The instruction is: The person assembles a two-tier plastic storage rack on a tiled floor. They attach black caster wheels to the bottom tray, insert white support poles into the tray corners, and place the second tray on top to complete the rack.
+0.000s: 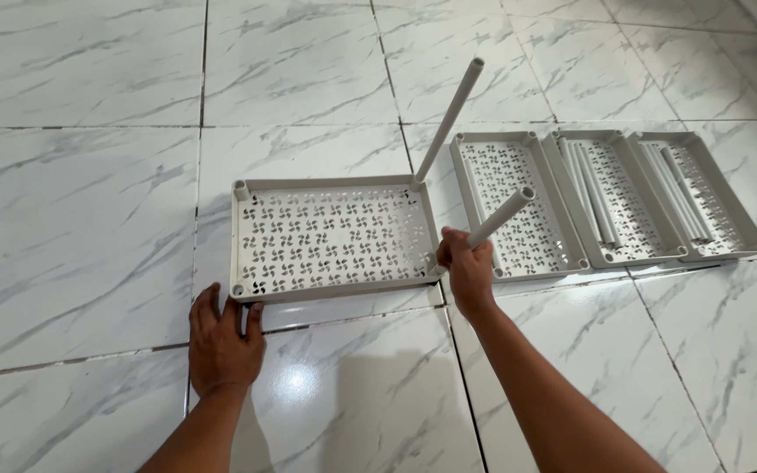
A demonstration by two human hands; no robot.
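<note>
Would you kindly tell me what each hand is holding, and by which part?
The right hand grips a grey tube by its lower end, at the tray's near right corner. The left hand holds nothing; it rests flat on the floor, fingertips at the tray's near left corner.

I see a bright, evenly lit scene from the head view; the light seems to come from above. A round glare spot sits on the glossy floor (81,79) just between my forearms, with softer sheen spread around it. Shadows are faint and short: a thin dark line under the near tray (335,235) edge and soft shade beside my left hand (221,342). Focus holds well across the middle. The tile lines bow slightly toward the edges, and the far right corner looks a little soft.
</note>
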